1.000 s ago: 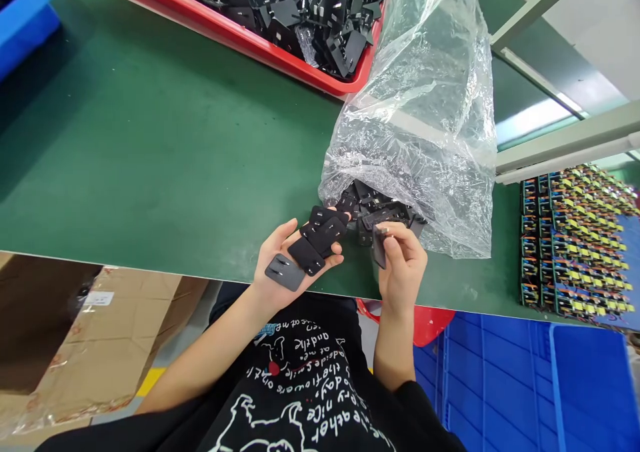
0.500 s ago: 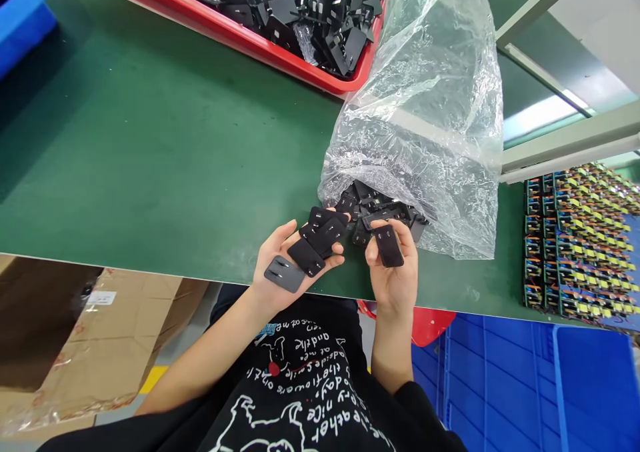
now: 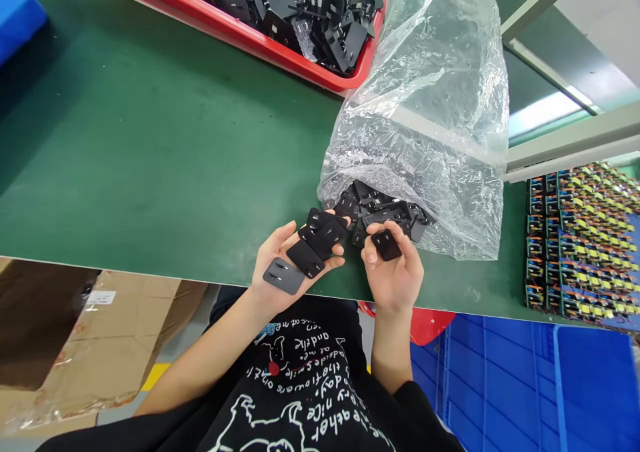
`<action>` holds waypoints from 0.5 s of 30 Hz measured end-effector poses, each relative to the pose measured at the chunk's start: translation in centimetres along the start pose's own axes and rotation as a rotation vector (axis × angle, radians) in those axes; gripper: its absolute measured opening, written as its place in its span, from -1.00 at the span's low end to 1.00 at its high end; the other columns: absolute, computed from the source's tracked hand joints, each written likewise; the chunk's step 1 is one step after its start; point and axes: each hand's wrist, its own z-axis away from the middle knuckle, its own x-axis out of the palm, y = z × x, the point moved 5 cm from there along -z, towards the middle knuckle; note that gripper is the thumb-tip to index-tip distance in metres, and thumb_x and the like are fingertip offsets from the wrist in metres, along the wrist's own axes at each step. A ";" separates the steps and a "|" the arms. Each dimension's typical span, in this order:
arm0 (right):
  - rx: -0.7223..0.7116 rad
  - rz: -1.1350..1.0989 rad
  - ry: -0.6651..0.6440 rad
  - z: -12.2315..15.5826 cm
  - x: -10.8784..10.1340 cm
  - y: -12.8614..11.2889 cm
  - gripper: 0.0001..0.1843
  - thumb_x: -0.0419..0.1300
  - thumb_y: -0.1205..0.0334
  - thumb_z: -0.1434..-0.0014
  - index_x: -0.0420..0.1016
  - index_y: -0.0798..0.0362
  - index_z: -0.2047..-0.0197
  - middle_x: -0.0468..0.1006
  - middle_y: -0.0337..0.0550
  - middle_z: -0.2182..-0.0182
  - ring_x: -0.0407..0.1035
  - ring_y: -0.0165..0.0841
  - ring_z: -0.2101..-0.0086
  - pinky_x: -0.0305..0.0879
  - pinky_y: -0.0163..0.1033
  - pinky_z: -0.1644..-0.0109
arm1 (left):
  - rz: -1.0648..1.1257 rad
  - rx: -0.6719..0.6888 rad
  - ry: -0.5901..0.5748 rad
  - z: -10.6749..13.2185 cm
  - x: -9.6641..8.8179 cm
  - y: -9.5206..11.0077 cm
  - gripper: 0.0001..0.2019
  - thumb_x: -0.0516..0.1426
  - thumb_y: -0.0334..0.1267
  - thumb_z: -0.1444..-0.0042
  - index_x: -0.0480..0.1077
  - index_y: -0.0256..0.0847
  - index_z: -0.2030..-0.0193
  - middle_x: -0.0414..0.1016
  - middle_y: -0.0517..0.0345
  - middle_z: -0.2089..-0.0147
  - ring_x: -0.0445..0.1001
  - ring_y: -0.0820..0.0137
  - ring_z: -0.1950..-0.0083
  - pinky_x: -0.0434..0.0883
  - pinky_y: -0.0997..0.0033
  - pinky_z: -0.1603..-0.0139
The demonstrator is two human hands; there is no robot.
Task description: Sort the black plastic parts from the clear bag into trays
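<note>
Several flat black plastic plates [image 3: 305,259] with small slots lie fanned across my left hand [image 3: 273,285], palm up, its thumb and fingers curved round them. The one nearest the wrist looks greyer and shows two prongs or slots. My right hand [image 3: 395,275] pinches a single black plate [image 3: 386,245] between thumb and fingertips, a short way to the right. Just beyond both hands, a pile of similar black plates [image 3: 367,202] spills from the mouth of a clear plastic bag [image 3: 425,139] lying on the green table [image 3: 175,159].
A red tray [image 3: 300,65] of black parts stands at the far side. At the far left is a blue bin [image 3: 20,19]. Rows of wired circuit boards [image 3: 580,239] sit at the right, near a metal frame [image 3: 575,142]. Cardboard boxes [image 3: 130,332] and blue crates [image 3: 500,379] stand below the table edge.
My right hand has turned the pinched plate, which now looks shorter and tilted, and its fingers have shifted slightly. The left hand and its plates have barely moved.
</note>
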 end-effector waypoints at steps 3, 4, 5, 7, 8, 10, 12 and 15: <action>-0.010 0.020 -0.023 0.0 0.1 0.3 -0.76 0.01 0.11 -0.23 0.49 -0.08 0.22 0.50 -0.20 0.29 0.26 -0.43 0.51 0.17 -0.28 0.46 | 0.003 -0.002 0.009 0.0 0.0 0.0 -0.61 -0.04 -0.15 -0.25 0.42 -0.30 -0.06 0.46 -0.09 -0.10 0.51 0.25 0.20 0.46 0.16 0.07; -0.018 0.025 -0.024 0.0 0.0 0.3 -0.77 0.01 0.11 -0.23 0.48 -0.07 0.23 0.49 -0.19 0.30 0.26 -0.43 0.51 0.17 -0.27 0.46 | 0.004 -0.004 0.007 0.1 0.0 0.0 -0.61 -0.04 -0.15 -0.25 0.42 -0.30 -0.06 0.46 -0.09 -0.10 0.51 0.25 0.20 0.46 0.16 0.06; -0.027 0.036 -0.021 0.0 0.0 0.3 -0.77 0.02 0.11 -0.23 0.48 -0.06 0.23 0.49 -0.19 0.31 0.26 -0.43 0.51 0.18 -0.27 0.45 | 0.006 -0.006 0.005 0.1 0.1 0.0 -0.61 -0.04 -0.15 -0.25 0.42 -0.30 -0.06 0.45 -0.09 -0.10 0.51 0.25 0.20 0.46 0.16 0.07; -0.041 0.074 -0.008 0.0 -0.1 0.3 -0.78 0.02 0.10 -0.22 0.46 -0.05 0.24 0.48 -0.19 0.32 0.25 -0.43 0.51 0.18 -0.26 0.45 | 0.010 -0.007 0.001 0.1 0.0 -0.1 -0.61 -0.04 -0.15 -0.25 0.41 -0.30 -0.07 0.46 -0.10 -0.10 0.52 0.25 0.21 0.46 0.16 0.07; -0.049 0.094 0.003 0.0 -0.1 0.3 -0.78 0.03 0.09 -0.21 0.45 -0.04 0.25 0.47 -0.18 0.33 0.24 -0.43 0.52 0.18 -0.25 0.45 | 0.012 -0.007 0.002 0.1 0.0 -0.1 -0.61 -0.04 -0.15 -0.24 0.41 -0.30 -0.08 0.46 -0.10 -0.09 0.52 0.25 0.21 0.46 0.15 0.07; -0.070 0.116 0.025 0.1 -0.2 0.3 -0.79 0.04 0.08 -0.20 0.43 -0.03 0.27 0.46 -0.19 0.34 0.23 -0.43 0.53 0.18 -0.25 0.45 | 0.015 -0.005 0.004 0.1 0.0 -0.1 -0.61 -0.04 -0.15 -0.24 0.41 -0.30 -0.07 0.47 -0.10 -0.08 0.52 0.25 0.21 0.47 0.15 0.08; -0.089 0.119 0.047 0.2 -0.2 0.3 -0.80 0.04 0.08 -0.20 0.43 -0.03 0.28 0.45 -0.20 0.35 0.22 -0.44 0.54 0.18 -0.25 0.44 | 0.016 -0.004 -0.001 0.1 -0.1 -0.1 -0.62 -0.03 -0.15 -0.24 0.42 -0.30 -0.06 0.47 -0.10 -0.08 0.52 0.25 0.21 0.47 0.16 0.07; -0.114 0.096 0.046 0.3 0.1 0.3 -0.81 0.05 0.11 -0.20 0.44 -0.04 0.28 0.44 -0.22 0.36 0.22 -0.45 0.54 0.18 -0.25 0.44 | 0.009 -0.008 -0.019 0.1 0.0 -0.1 -0.62 -0.03 -0.15 -0.25 0.43 -0.30 -0.04 0.47 -0.10 -0.08 0.52 0.25 0.20 0.46 0.17 0.06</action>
